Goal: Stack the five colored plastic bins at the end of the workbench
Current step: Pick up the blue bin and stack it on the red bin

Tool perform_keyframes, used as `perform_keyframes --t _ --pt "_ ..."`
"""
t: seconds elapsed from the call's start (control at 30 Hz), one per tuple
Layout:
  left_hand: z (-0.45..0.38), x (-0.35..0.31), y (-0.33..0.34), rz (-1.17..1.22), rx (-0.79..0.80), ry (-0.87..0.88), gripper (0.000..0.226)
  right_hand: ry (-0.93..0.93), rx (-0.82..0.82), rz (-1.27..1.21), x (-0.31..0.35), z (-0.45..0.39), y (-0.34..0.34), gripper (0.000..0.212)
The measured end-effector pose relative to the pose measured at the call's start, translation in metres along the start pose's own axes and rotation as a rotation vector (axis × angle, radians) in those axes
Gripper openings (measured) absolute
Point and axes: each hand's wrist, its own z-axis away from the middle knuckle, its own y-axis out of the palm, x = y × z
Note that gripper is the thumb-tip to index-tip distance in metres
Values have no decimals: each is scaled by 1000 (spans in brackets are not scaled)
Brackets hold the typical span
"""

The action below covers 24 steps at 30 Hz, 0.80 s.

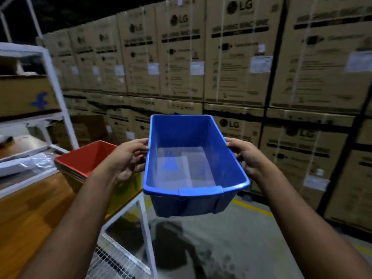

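A blue plastic bin [193, 166] hangs in the air over the floor, just right of the workbench end. My left hand [128, 160] grips its left rim and my right hand [244, 156] grips its right rim. The bin is upright with its inside bare. To its left, a stack of nested bins stands on the wooden workbench [30, 214]: a red bin [84, 158] on top, thin coloured rims under it, and a yellow bin [124, 190] at the bottom. My left forearm hides part of that stack.
A wall of stacked cardboard appliance cartons [231, 67] fills the back and right. A white metal shelf frame [54, 87] with boxes stands at the left. Wire mesh [112, 258] lies below the bench end. A yellow line [253, 207] marks the grey floor.
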Motion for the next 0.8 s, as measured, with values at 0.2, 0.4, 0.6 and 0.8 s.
perform_keyframes --t 0.2,0.4,0.6,0.8 --pt "-64 -39 -57 34 -165 46 36 66 176 -83 36 -130 55 33" --pt "-88 -48 -104 118 -461 104 34 170 421 -53 29 -224 118 40" --pt "-95 -47 -139 131 -718 108 29 257 695 -68 19 -294 181 36" --pt "-98 -59 -153 112 -932 128 28 282 811 6 2 -356 239 38"
